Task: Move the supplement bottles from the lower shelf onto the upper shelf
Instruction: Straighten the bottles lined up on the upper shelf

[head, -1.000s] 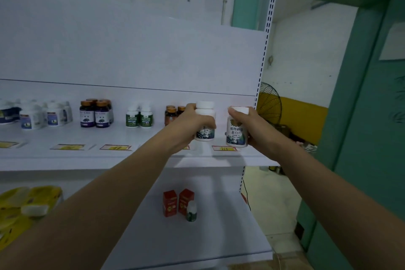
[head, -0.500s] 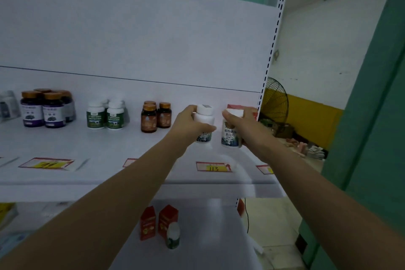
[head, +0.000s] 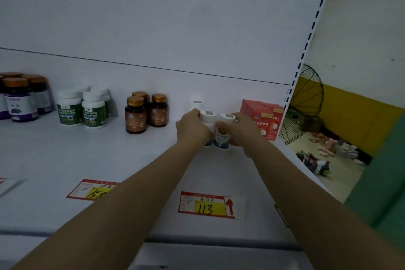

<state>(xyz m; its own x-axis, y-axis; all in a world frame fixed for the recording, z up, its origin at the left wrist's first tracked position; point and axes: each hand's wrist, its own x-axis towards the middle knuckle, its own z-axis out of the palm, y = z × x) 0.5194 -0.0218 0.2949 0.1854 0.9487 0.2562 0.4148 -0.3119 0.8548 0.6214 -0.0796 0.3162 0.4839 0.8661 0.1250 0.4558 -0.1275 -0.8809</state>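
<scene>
Our left hand (head: 192,128) grips the left bottle (head: 207,115), our right hand (head: 241,130) the right bottle (head: 221,138), touching on the upper shelf (head: 65,155). Red boxes (head: 267,121) stand beside.

Dim room — white wall (head: 361,17), yellow band (head: 350,116), perhaps cluttered floor (head: 348,166).

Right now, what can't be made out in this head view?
Head view:
left bottle label: covered by left hand.
right bottle label: partly under right hand.
rear white bottle: body behind that hand.
158 price tag: right part under the left forearm.
leftmost purple bottle: cut by left edge.
</scene>
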